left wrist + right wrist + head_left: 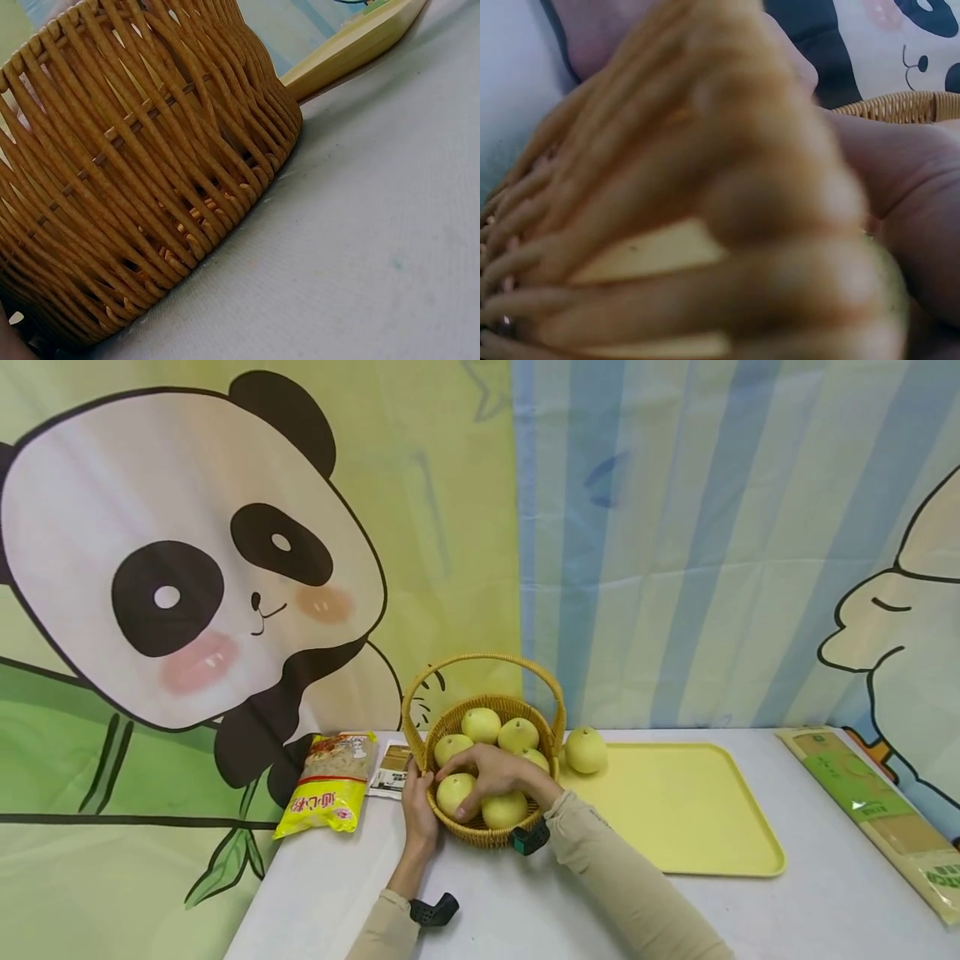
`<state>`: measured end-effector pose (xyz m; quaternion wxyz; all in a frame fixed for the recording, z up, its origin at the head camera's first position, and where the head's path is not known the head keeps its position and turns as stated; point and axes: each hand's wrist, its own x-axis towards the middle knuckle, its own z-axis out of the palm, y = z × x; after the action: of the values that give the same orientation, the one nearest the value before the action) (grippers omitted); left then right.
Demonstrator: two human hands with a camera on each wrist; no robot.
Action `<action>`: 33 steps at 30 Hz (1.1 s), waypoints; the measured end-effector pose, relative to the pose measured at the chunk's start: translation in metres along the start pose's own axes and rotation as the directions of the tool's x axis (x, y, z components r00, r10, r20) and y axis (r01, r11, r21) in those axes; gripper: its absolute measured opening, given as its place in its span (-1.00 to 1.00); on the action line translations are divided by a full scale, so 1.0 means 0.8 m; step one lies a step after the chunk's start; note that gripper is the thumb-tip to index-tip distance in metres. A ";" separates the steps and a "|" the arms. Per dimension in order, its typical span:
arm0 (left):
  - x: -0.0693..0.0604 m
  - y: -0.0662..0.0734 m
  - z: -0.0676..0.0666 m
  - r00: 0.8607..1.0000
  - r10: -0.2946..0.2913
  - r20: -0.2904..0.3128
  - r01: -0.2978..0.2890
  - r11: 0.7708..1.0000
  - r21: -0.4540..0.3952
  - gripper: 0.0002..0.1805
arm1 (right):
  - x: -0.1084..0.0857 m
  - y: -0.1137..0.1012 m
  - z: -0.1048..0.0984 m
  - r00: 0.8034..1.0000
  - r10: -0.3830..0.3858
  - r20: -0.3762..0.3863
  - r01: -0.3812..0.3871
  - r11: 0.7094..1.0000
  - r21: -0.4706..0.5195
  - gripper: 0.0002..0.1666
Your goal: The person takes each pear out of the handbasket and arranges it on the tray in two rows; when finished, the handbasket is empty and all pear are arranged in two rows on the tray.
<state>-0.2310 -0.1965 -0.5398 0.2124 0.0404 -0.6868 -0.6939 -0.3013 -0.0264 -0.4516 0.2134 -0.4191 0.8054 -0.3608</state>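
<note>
A wicker basket [485,837] with a tall arched handle stands on the table and holds several round yellow-green pears [481,725]. My right hand [487,774] reaches inside and grips a pear [452,796] at the left front, thumb on the near side and fingers over its top. My left hand [418,806] holds the basket's left side, with the thumb near the rim; part of its fingers is hidden. Woven cane [142,165] fills much of the left wrist view. Blurred basket strands [727,180] in the right wrist view cover most of the grasp.
Right of the basket lies a yellow tray [675,802], with a single pear [586,750] by its left back corner. A yellow-and-red food bag [327,785] and a small packet [392,770] are on the left. A long green-and-tan package [862,810] lies far right. A printed curtain [675,568] hangs behind.
</note>
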 end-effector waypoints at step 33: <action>0.003 -0.007 0.000 1.000 -0.010 -0.002 0.010 1.000 0.008 -0.32 | -0.119 -0.049 -0.088 0.938 -0.068 -0.340 0.136 0.974 0.182 -0.25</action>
<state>-0.2341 -0.1973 -0.5447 0.2093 0.0455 -0.6890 -0.6923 -0.2731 0.0656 -0.3724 0.0973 -0.3700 0.7659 -0.5167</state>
